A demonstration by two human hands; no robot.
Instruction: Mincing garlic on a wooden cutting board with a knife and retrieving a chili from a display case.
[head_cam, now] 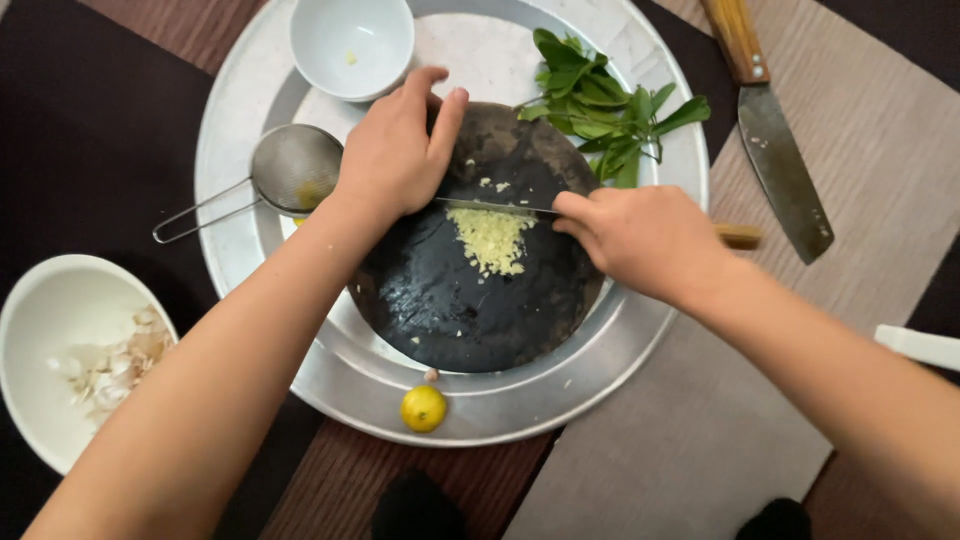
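A round dark chopping board point(470, 300) lies on a large metal tray point(640, 330). A small heap of finely minced pale yellow garlic point(490, 240) sits on the board. My right hand point(640, 238) grips a knife whose wooden handle end point(738, 236) sticks out to the right. Its thin blade point(490, 206) lies edge-down across the top of the heap. My left hand point(395, 150) presses flat on the blade's far end, fingers together.
On the tray: a small white bowl point(350, 42), a wire strainer point(290, 170), leafy green sprigs point(600, 110), a small yellow lime point(423, 408). A second big knife point(770, 130) lies at right. A white bowl of peelings point(70, 350) stands at left.
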